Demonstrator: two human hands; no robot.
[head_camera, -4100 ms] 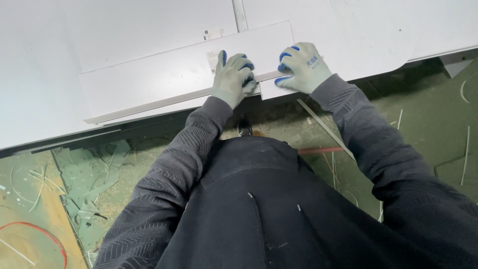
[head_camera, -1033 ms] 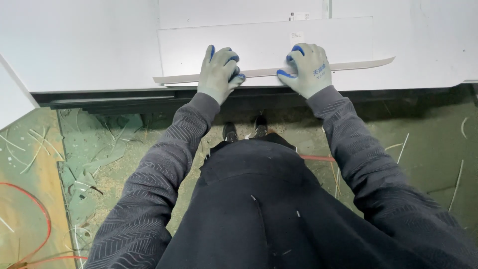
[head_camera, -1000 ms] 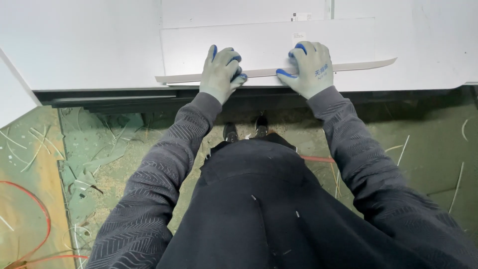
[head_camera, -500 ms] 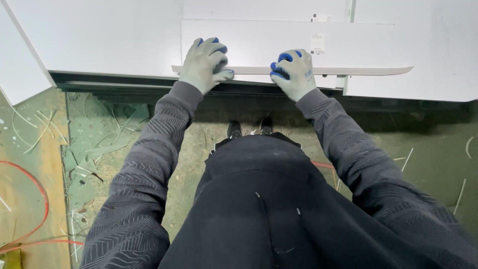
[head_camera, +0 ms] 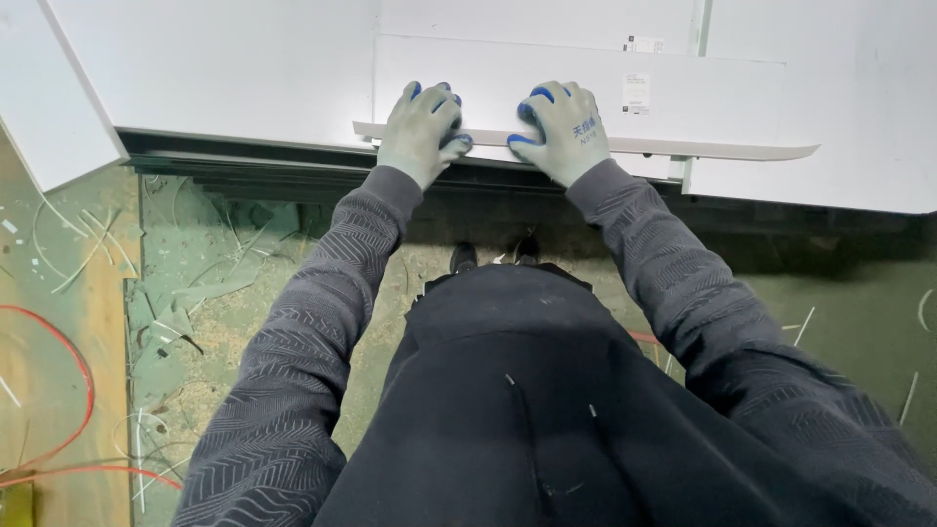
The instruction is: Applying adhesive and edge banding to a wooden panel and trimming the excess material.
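A long white rectangular panel [head_camera: 703,102] lies on top of a larger white work surface [head_camera: 215,68], its near edge overhanging toward me. My left hand [head_camera: 422,132], in a grey glove with blue fingertips, rests palm down on the panel's near edge with fingers curled over it. My right hand [head_camera: 563,129], gloved the same way, presses flat on the same edge just to the right. Both hands sit close together near the panel's left end. Two small paper labels [head_camera: 636,93] are stuck on the panel to the right of my right hand.
Another white board [head_camera: 49,107] angles off at the far left. Below the table edge the green floor [head_camera: 195,293] is strewn with sawdust and thin white offcut strips. A red cable [head_camera: 59,390] loops at the lower left. My shoes [head_camera: 493,256] show under the table edge.
The panel and both hands have shifted right and slightly down in view over the last second as my head moved; my hands keep their hold on the panel's near edge, now closer together.
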